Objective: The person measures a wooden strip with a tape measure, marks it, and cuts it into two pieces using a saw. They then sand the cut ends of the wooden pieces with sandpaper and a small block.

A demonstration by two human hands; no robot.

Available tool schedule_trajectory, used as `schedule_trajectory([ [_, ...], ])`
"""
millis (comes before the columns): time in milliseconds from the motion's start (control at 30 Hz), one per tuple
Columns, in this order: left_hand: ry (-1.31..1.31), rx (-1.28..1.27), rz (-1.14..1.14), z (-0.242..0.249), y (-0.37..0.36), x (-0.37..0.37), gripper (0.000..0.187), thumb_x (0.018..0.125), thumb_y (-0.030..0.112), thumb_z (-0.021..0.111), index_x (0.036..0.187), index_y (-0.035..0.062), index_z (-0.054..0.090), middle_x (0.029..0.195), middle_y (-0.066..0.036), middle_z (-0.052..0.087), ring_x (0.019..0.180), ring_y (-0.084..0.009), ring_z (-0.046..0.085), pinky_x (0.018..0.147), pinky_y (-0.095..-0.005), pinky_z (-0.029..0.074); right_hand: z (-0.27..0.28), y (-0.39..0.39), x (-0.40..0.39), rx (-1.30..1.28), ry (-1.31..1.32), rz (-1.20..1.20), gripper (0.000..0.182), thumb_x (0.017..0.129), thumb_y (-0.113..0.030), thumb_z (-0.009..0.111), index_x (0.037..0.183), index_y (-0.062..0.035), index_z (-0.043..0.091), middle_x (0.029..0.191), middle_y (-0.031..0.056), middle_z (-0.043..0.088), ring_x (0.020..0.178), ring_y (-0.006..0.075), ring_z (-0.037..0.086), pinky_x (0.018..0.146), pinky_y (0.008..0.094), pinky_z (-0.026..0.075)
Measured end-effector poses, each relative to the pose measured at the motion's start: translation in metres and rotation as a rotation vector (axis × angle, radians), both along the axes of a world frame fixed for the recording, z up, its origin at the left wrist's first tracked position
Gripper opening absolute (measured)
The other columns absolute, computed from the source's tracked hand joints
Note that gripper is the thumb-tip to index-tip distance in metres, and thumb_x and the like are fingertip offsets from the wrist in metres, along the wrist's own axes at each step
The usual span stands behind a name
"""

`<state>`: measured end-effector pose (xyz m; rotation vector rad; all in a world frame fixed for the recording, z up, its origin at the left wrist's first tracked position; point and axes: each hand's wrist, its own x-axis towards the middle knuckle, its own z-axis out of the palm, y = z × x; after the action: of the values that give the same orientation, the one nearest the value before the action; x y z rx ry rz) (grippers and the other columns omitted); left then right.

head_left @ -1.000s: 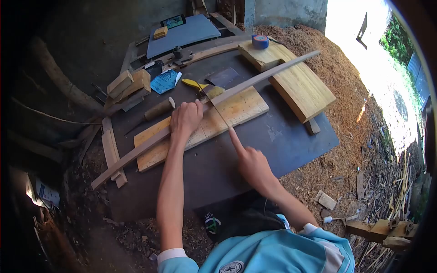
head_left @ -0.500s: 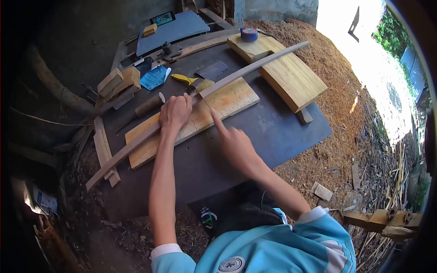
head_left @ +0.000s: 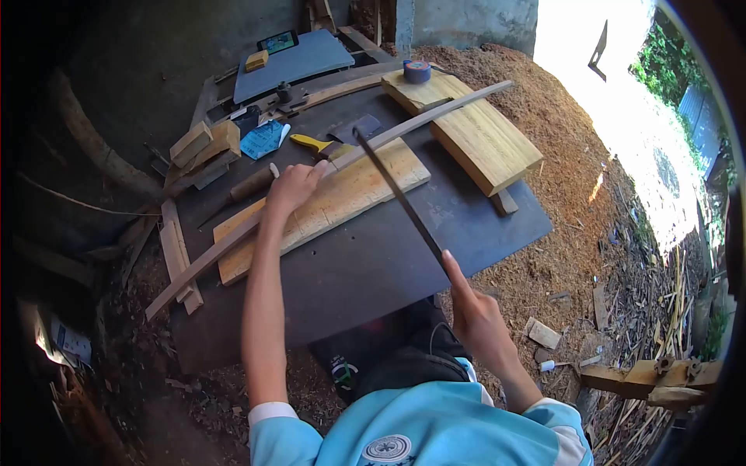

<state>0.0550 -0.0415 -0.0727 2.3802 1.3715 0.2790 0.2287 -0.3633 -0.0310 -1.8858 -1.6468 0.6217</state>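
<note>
My left hand (head_left: 291, 189) is closed over a long, thin wooden strip (head_left: 423, 116), pinning it against a thick, marked board (head_left: 369, 182). The strip runs diagonally, its near end jutting past the board at lower left and its far end lying over a thicker plank (head_left: 493, 140). In my right hand (head_left: 478, 318) is a saw, its long dark blade (head_left: 400, 196) seen nearly edge-on and its handle hidden in my grip. My index finger stretches along the saw, whose tip overlaps the strip just right of my left hand. A yellow-handled brush (head_left: 309, 142) lies behind the strip.
On the dark tabletop (head_left: 357, 279) are a blue packet (head_left: 263, 140), a wooden-handled tool (head_left: 252, 183) and stacked wood blocks (head_left: 206, 147). A tape roll (head_left: 417, 71) sits on the plank. Behind are a grey panel (head_left: 311, 62) and a phone (head_left: 277, 42). Sawdust (head_left: 575, 179) heaps at right.
My right hand has drawn back toward my body and to the right, lifting the saw away from the strip. My left hand stays on the strip; the view has shifted slightly.
</note>
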Motion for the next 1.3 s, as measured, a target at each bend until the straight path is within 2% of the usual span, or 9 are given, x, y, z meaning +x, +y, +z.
schedule_trajectory([
  [100, -0.074, -0.198, -0.018, 0.019, -0.009, -0.003, 0.049, 0.086, 0.044, 0.052, 0.077, -0.0029, 0.062, 0.066, -0.019, 0.061, 0.057, -0.0289, 0.06, 0.057, -0.0379, 0.045, -0.02, 0.024, 0.003, 0.114, 0.055, -0.055, 0.083, 0.069, 0.01, 0.046, 0.142, -0.0132, 0.014, 0.07, 0.021, 0.055, 0.065, 0.0386, 0.057, 0.059, 0.0477, 0.043],
  [133, -0.087, -0.124, -0.055, 0.022, -0.009, -0.003, 0.038, 0.083, 0.037, 0.061, 0.079, -0.0007, 0.063, 0.062, -0.015, 0.06, 0.049, -0.0226, 0.057, 0.053, -0.0347, 0.044, -0.025, 0.035, 0.003, 0.108, 0.063, -0.033, 0.082, 0.069, 0.009, 0.046, 0.142, -0.013, 0.014, 0.069, 0.0214, 0.055, 0.065, 0.0387, 0.057, 0.059, 0.0478, 0.043],
  [233, -0.177, 0.057, -0.082, 0.02, -0.018, -0.005, 0.035, 0.083, 0.035, 0.061, 0.08, -0.0002, 0.062, 0.061, -0.015, 0.059, 0.052, -0.023, 0.058, 0.054, -0.0353, 0.044, -0.042, 0.068, -0.001, 0.161, 0.089, 0.01, 0.07, 0.078, 0.004, 0.044, 0.141, -0.0107, 0.016, 0.068, 0.025, 0.054, 0.061, 0.0404, 0.055, 0.057, 0.0483, 0.038],
  [367, -0.104, -0.142, -0.05, 0.022, -0.021, 0.001, 0.031, 0.087, 0.032, 0.054, 0.088, 0.0017, 0.059, 0.068, -0.016, 0.061, 0.061, -0.028, 0.061, 0.06, -0.0381, 0.045, -0.05, 0.096, -0.012, 0.161, 0.085, 0.032, 0.07, 0.077, 0.006, 0.042, 0.14, -0.0084, 0.017, 0.068, 0.0268, 0.054, 0.061, 0.0419, 0.055, 0.058, 0.0489, 0.037],
  [500, 0.071, 0.154, -0.086, 0.017, -0.027, 0.002, 0.033, 0.09, 0.033, 0.044, 0.092, 0.0033, 0.059, 0.082, -0.022, 0.063, 0.085, -0.0386, 0.059, 0.072, -0.0468, 0.045, -0.058, 0.101, -0.024, 0.114, 0.032, 0.055, 0.078, 0.071, 0.008, 0.044, 0.141, -0.0098, 0.016, 0.069, 0.0252, 0.056, 0.065, 0.0418, 0.057, 0.06, 0.0493, 0.043],
  [600, 0.116, 0.125, -0.062, 0.021, -0.028, 0.005, 0.037, 0.091, 0.034, 0.04, 0.093, 0.0035, 0.06, 0.088, -0.024, 0.062, 0.087, -0.0399, 0.058, 0.075, -0.0481, 0.045, -0.061, 0.104, -0.029, 0.08, -0.021, 0.046, 0.081, 0.071, 0.006, 0.048, 0.142, -0.0123, 0.013, 0.069, 0.0233, 0.057, 0.066, 0.0413, 0.059, 0.061, 0.0491, 0.048],
  [933, 0.051, 0.348, 0.163, 0.006, -0.03, 0.018, 0.049, 0.091, 0.032, 0.033, 0.071, 0.0013, 0.065, 0.073, -0.024, 0.061, 0.072, -0.0407, 0.061, 0.069, -0.0479, 0.049, -0.044, 0.219, -0.056, 0.273, -0.161, 0.023, 0.079, 0.07, 0.006, 0.048, 0.141, -0.0092, 0.017, 0.068, 0.0232, 0.058, 0.064, 0.04, 0.059, 0.061, 0.0473, 0.048],
  [1067, 0.039, 0.411, 0.193, 0.001, -0.031, 0.017, 0.049, 0.091, 0.029, 0.035, 0.063, 0.0004, 0.064, 0.069, -0.023, 0.061, 0.067, -0.0389, 0.062, 0.066, -0.0472, 0.05, -0.058, 0.088, -0.039, 0.122, -0.187, 0.037, 0.079, 0.069, 0.008, 0.048, 0.141, -0.01, 0.02, 0.063, 0.0206, 0.057, 0.058, 0.0379, 0.058, 0.056, 0.0455, 0.048],
  [1300, 0.021, 0.444, 0.177, 0.001, -0.033, 0.023, 0.048, 0.091, 0.026, 0.036, 0.062, 0.001, 0.065, 0.066, -0.021, 0.061, 0.063, -0.0378, 0.062, 0.061, -0.046, 0.05, -0.047, 0.209, -0.042, 0.255, -0.19, 0.058, 0.072, 0.076, 0.001, 0.048, 0.141, -0.0101, 0.021, 0.071, 0.0211, 0.061, 0.061, 0.0369, 0.061, 0.057, 0.0456, 0.05],
])
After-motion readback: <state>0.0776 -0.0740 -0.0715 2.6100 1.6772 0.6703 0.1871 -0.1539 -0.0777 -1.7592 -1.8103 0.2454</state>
